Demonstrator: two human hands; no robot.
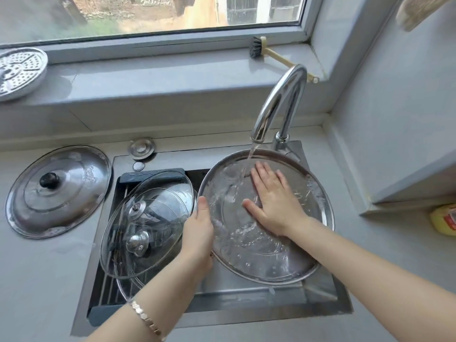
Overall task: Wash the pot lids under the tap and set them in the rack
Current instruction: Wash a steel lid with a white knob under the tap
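Lid under water: a large steel lid (259, 255), round and shallow with a raised rim, was turned with its hollow inner side up and tilted, directly below the spout of the tap (278, 102), over the sink (246, 299).
Its look: shiny grey metal, wet, with drops and running water over the whole inner face.
Water: a thin stream (248, 161) fell from the tap onto the upper part of this lid.
Left hand: the left hand (198, 230) grasped the rim of the lid on the side left of the tap, thumb on the inner face; a bracelet (145, 317) was on the wrist.
Right hand: the right hand (274, 203) lay flat and released on the inner face just below the tap, fingers straight and spread, holding nothing.
Glass lid: a clear glass lid (153, 218) with a metal knob leaned on the rack (108, 287), left of the tap; another rim showed under it.
Knobbed steel lid: a steel lid with a black knob (71, 198) lay on the bench (37, 280), far left of the tap.
Writing: a stamped mark (90, 172) on that lid was too blurred to read.
Behind the tap: a brush (257, 49) lay on the window sill (148, 77); a perforated steamer plate (19, 72) stood far left on it.
Right of the tap: a yellow pack (444, 219) had a red label, not readable.
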